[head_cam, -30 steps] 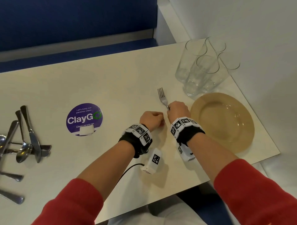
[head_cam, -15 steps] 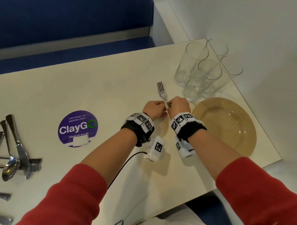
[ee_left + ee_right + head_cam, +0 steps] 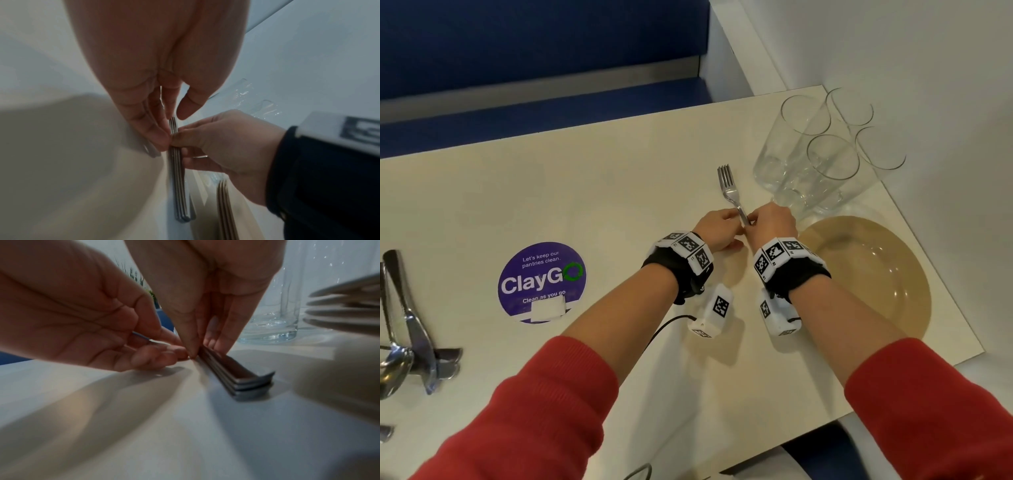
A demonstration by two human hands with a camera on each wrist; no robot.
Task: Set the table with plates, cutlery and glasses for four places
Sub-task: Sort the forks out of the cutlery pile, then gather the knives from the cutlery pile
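A stack of several forks [image 3: 730,186] lies on the cream table [image 3: 619,192], tines pointing away from me. Both hands meet at its handles. My right hand [image 3: 752,222] pinches the stack between thumb and fingers [image 3: 185,138]. My left hand [image 3: 735,226] has its fingertips [image 3: 162,139] against the stack's left side, with the thumb close on the other side. The handle ends [image 3: 246,379] rest on the table. A stack of tan plates [image 3: 876,274] sits just right of my right wrist. Several clear glasses [image 3: 822,161] stand behind the plates.
A pile of spoons and knives [image 3: 410,342] lies at the table's left edge. A round purple ClayGo sticker [image 3: 542,277] is left of my hands. A white wall runs along the right, a blue bench beyond the far edge.
My left hand has moved up and right to meet the right hand at the fork handles. The right hand stays on the forks.
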